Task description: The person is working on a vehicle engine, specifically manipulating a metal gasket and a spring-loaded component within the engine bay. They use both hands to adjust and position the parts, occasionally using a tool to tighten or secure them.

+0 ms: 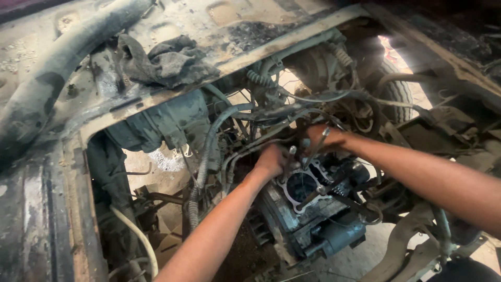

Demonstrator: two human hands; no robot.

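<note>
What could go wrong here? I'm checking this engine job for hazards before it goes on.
The open cylinder bore faces up with nothing over it, so grit or a small part could drop in. Both the left hand and the right hand work among the upright studs and tangled cables, which might snag or scrape them. The loose rag lies near the opening's edge and could slide in.

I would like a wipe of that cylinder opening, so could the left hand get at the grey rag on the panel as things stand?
Probably yes: the rag lies uncovered on the panel, though the left hand is down among hoses.
</note>
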